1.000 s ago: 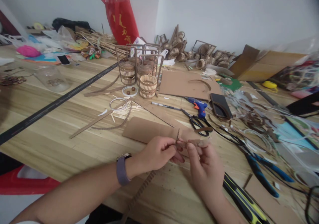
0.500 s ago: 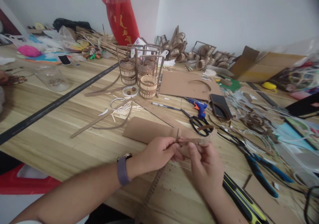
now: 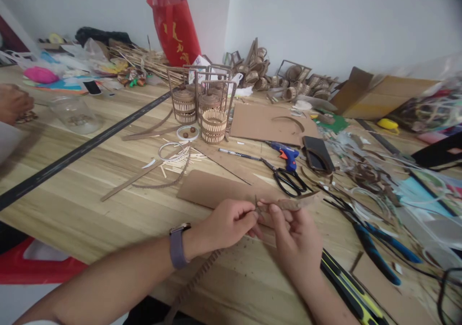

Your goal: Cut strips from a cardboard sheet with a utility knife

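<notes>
My left hand (image 3: 231,224), with a watch on its wrist, is closed in a pinch on a long brown notched strip (image 3: 197,279). The strip trails from under that hand toward the table's near edge, and a thin bit of brown material sticks up at the fingertips. Close beside it, my right hand (image 3: 298,231) is closed on a brown strip piece (image 3: 288,204), thumb on top, its end pointing right. My fingers hide whether the two are joined. Behind both hands lies a flat piece of brown cardboard (image 3: 209,188).
Black-handled scissors (image 3: 288,180), a blue glue gun (image 3: 287,154) and a pen (image 3: 238,154) lie beyond my hands. Blue-handled pliers (image 3: 378,253) and a yellow-black cutter (image 3: 352,286) lie right. Small slatted buckets (image 3: 214,125) stand farther back. Another person's hand (image 3: 14,103) is far left.
The strip's trailing part has swung left. The brown end beyond my right fingers has gone from curled up to lying flatter. The other person's hand has come further into view.
</notes>
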`<control>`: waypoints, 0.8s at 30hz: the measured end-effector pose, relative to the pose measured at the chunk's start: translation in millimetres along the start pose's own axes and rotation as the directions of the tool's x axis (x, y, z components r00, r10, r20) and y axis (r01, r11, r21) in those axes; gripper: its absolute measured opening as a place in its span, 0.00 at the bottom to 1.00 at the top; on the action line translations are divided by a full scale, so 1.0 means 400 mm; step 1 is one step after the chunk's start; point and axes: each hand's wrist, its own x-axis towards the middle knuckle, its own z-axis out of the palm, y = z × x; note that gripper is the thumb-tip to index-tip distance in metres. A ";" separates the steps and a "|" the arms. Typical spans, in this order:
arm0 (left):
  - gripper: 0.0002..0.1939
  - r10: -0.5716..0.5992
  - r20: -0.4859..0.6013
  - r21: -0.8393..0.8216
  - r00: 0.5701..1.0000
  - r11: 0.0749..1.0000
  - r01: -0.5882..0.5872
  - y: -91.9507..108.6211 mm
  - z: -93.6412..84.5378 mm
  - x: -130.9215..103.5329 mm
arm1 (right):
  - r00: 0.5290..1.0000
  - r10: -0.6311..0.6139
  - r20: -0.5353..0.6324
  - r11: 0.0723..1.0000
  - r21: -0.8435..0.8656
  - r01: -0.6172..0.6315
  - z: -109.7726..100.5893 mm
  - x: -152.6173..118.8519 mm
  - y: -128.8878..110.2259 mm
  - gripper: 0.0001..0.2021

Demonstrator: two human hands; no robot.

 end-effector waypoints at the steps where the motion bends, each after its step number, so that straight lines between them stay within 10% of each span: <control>1: 0.13 -0.002 0.015 0.000 1.000 1.000 0.002 0.001 -0.001 0.000 | 0.999 0.048 0.020 0.997 0.066 -0.049 0.000 0.000 0.000 0.10; 6: 0.15 -0.021 0.006 0.003 1.000 1.000 0.021 0.009 0.001 0.002 | 0.994 -0.109 -0.031 0.993 -0.054 0.107 -0.002 0.001 0.001 0.08; 10: 0.13 -0.062 0.001 -0.139 0.998 0.988 0.062 0.011 0.005 0.010 | 0.899 -0.436 0.032 0.869 -0.244 0.430 -0.007 0.006 0.005 0.05; 15: 0.12 -0.090 -0.017 -0.245 0.996 0.966 0.083 0.008 0.006 0.016 | 0.825 -0.554 0.112 0.767 -0.316 0.559 -0.005 0.017 0.007 0.06; 20: 0.11 -0.117 -0.032 -0.271 0.993 0.957 0.104 0.011 0.011 0.013 | 0.884 -0.456 0.108 0.841 -0.273 0.467 -0.003 0.011 0.003 0.06; 24: 0.11 -0.088 -0.026 -0.148 0.996 0.985 0.084 0.011 0.008 0.007 | 0.996 -0.074 0.052 0.996 -0.036 0.076 -0.002 0.004 -0.004 0.10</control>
